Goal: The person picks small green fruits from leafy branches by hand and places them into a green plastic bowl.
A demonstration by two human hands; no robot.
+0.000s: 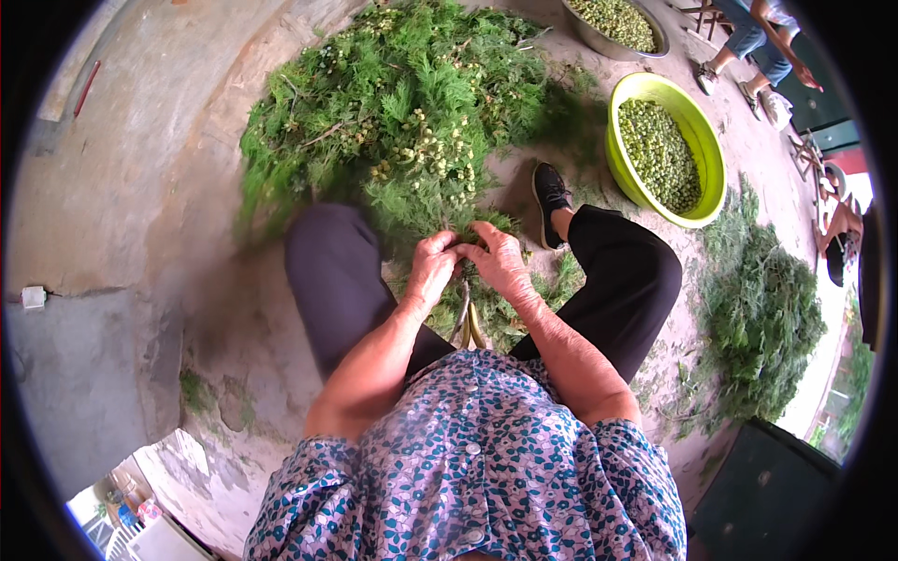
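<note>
At the left, a small white box (34,297) sits on the grey surface; next, a wide heap of green branches (402,84) spreads on the floor beyond the knees; the left hand (431,269) comes in near the heap's lower edge, its fingers curled in, closed on a branch (466,307); the branch lies between the two hands, its bare stem showing just below the fingers and pointing back toward the person's lap; the right hand (501,264) meets the left at the fingertips, its thumb and forefinger bent close together, though I cannot tell what they pinch; farther right come a black shoe (550,201), a metal basin (582,32) and a lime-green tub (713,192), both holding small green cones (659,154); a second pile of greenery (762,313) lies at the far right, below a seated person (769,56).
</note>
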